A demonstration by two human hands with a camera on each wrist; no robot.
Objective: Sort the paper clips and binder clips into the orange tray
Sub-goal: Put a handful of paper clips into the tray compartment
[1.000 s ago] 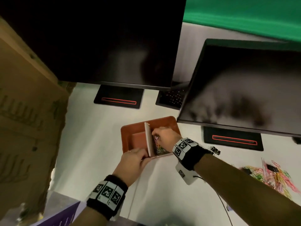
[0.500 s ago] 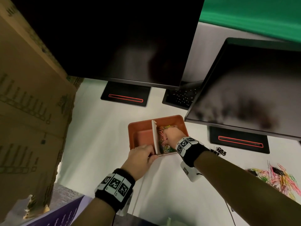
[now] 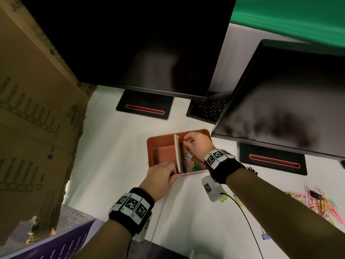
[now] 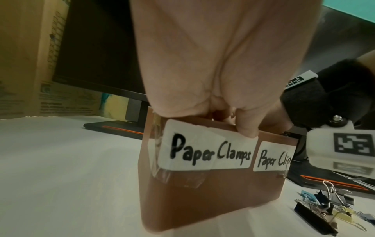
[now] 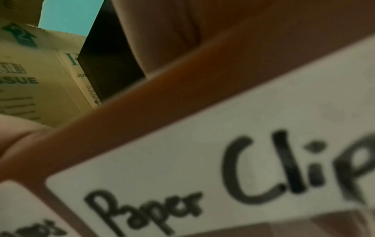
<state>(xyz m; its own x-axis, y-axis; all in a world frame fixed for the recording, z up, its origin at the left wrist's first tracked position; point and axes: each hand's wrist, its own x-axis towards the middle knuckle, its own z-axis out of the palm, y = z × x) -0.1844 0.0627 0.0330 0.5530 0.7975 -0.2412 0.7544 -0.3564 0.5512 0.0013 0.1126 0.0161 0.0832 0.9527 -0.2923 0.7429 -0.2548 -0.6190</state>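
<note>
- Right hand (image 3: 198, 146) is sliding from the near end of the right compartment toward the far wall of the orange tray (image 3: 161, 146); a second ago it was sitting low over the pile, now the clips under its wrist are uncovered.
- Meaning, as I read it: it is spreading or dropping paper clips in the tray (image 3: 189, 159), not reaching for more yet.
- Right-hand grip: fingertips are curling down, pinching what looks like one thin clip at the tips; too small to be sure.
- Left hand (image 3: 160, 176) is staying put, gripping the tray's near rim, thumb over the "Paper Clamps" label (image 4: 205, 152), fingers hooked inside next to the white divider (image 3: 178, 154).
- Compartment left of the divider, beyond the left hand's fingers, is showing bare floor – no binder clips in yet.
- Loose paper clips (image 3: 317, 204) are lying well off to the right of the right forearm; binder clips (image 4: 324, 206) are sitting just right of the tray's near corner.
- Plenty left to sort.
</note>
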